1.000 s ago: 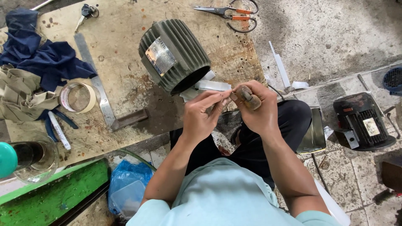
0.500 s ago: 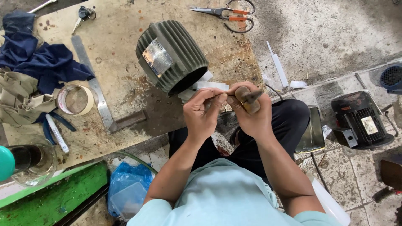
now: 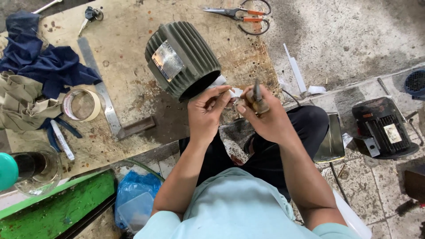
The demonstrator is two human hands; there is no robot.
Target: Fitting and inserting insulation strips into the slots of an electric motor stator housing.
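A green ribbed motor housing (image 3: 183, 57) lies on its side on a worn wooden board (image 3: 133, 93), its open end toward me. My left hand (image 3: 208, 108) pinches a white strip of paper (image 3: 230, 92) at the housing's mouth. Close beside it, my right hand (image 3: 263, 115) grips a small tool with a wooden handle (image 3: 257, 98), its dark tip pointing up. Both hands nearly touch in front of the opening.
Scissors (image 3: 241, 14) lie at the board's far edge. A tape roll (image 3: 82, 105), steel square (image 3: 110, 115), marker (image 3: 61, 139) and cloths (image 3: 37, 66) sit left. A glass jar (image 3: 37, 172), blue bag (image 3: 135, 199) and another motor (image 3: 383, 128) surround me.
My hands shifted slightly left toward the housing's opening, and the right hand turned the tool from lying sideways to pointing upward.
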